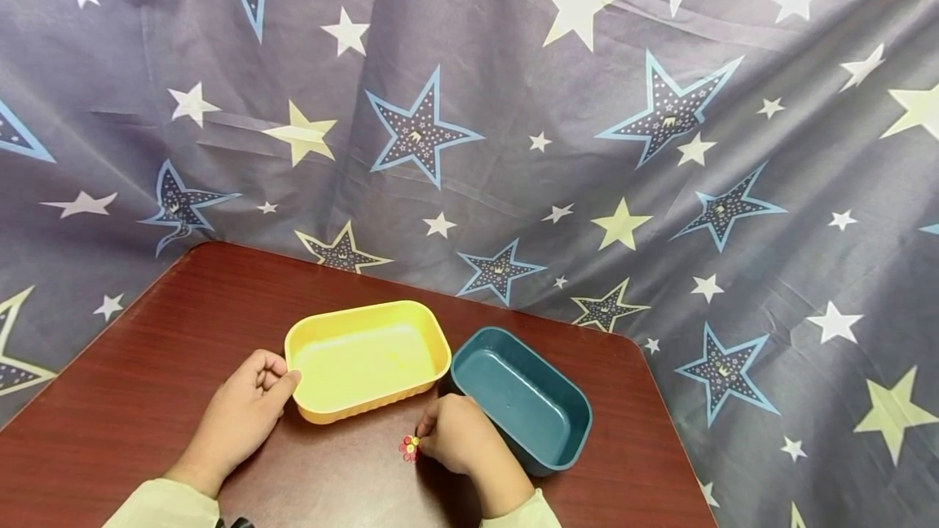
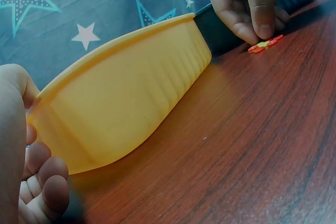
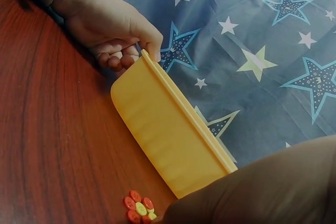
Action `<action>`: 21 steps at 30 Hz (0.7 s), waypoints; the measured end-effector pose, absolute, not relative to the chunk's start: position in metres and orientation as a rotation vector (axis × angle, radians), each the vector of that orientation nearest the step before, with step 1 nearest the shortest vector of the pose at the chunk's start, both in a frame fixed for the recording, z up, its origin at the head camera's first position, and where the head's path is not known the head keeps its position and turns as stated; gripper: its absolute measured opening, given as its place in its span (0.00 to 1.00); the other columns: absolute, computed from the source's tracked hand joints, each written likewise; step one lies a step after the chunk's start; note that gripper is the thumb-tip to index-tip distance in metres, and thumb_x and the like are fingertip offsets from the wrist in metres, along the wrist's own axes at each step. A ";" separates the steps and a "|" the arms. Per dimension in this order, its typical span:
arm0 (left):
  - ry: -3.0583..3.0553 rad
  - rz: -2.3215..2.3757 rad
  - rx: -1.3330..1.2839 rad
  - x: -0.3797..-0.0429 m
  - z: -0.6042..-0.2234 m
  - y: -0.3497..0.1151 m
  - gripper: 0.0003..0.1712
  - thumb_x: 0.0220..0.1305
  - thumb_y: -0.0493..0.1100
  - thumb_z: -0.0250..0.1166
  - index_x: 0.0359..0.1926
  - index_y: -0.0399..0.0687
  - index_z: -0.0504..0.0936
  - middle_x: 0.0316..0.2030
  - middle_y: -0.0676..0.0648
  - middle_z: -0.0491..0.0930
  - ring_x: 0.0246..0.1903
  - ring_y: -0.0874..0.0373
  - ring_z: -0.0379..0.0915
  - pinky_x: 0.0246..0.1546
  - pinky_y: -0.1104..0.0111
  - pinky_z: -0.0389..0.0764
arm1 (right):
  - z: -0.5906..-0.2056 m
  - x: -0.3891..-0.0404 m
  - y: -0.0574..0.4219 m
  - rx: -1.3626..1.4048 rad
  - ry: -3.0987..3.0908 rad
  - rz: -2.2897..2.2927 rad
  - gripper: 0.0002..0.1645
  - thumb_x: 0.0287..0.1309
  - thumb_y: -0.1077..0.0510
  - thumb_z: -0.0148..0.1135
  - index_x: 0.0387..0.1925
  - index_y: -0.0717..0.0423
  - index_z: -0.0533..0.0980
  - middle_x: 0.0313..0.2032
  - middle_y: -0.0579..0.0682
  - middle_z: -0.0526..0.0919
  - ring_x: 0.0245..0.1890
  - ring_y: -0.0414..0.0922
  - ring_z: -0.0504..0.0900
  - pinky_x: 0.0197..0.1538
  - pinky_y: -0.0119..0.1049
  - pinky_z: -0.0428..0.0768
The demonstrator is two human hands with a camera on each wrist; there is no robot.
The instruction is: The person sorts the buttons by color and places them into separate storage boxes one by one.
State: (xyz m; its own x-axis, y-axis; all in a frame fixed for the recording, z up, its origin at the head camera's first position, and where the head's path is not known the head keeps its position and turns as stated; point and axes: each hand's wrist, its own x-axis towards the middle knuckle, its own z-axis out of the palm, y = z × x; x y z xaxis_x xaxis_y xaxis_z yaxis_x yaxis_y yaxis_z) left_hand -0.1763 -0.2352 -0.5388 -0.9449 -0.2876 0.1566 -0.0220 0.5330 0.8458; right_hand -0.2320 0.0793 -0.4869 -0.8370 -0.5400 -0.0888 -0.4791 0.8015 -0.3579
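My left hand (image 1: pixel 242 414) holds the left end of a yellow plastic tray (image 1: pixel 367 404), thumb over the rim and fingers curled at its outer wall. My right hand (image 1: pixel 458 434) is low over the table in front of the trays, thumb and forefinger pinching a small yellow button (image 3: pixel 152 216). That button sits at the edge of a flower of several red buttons (image 3: pixel 129 203) around a yellow middle one (image 3: pixel 140 208), lying flat on the table. In the right wrist view, the right hand's fingertips are mostly hidden.
A dark teal tray (image 1: pixel 528 398) stands to the right of the yellow one, close behind my right hand. Both trays are on the reddish-brown wooden table (image 1: pixel 242 308). A grey curtain with stars (image 1: pixel 499 145) hangs behind the table's back edge.
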 end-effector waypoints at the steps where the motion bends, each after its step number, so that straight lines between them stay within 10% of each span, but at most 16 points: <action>1: -2.495 -1.371 0.257 -0.176 -0.539 -0.235 0.20 0.69 0.65 0.60 0.42 0.56 0.73 0.28 0.52 0.77 0.25 0.59 0.72 0.26 0.68 0.71 | -0.487 -0.232 0.079 -0.804 2.803 -0.482 0.10 0.44 0.57 0.77 0.20 0.40 0.82 0.17 0.28 0.74 0.21 0.34 0.71 0.29 0.32 0.72; 21: -2.493 -1.369 0.245 -0.177 -0.539 -0.235 0.19 0.70 0.64 0.60 0.42 0.56 0.73 0.26 0.51 0.77 0.25 0.59 0.72 0.26 0.68 0.70 | -0.489 -0.228 0.078 -0.779 2.818 -0.526 0.13 0.43 0.55 0.80 0.16 0.40 0.80 0.14 0.27 0.72 0.19 0.34 0.70 0.27 0.31 0.71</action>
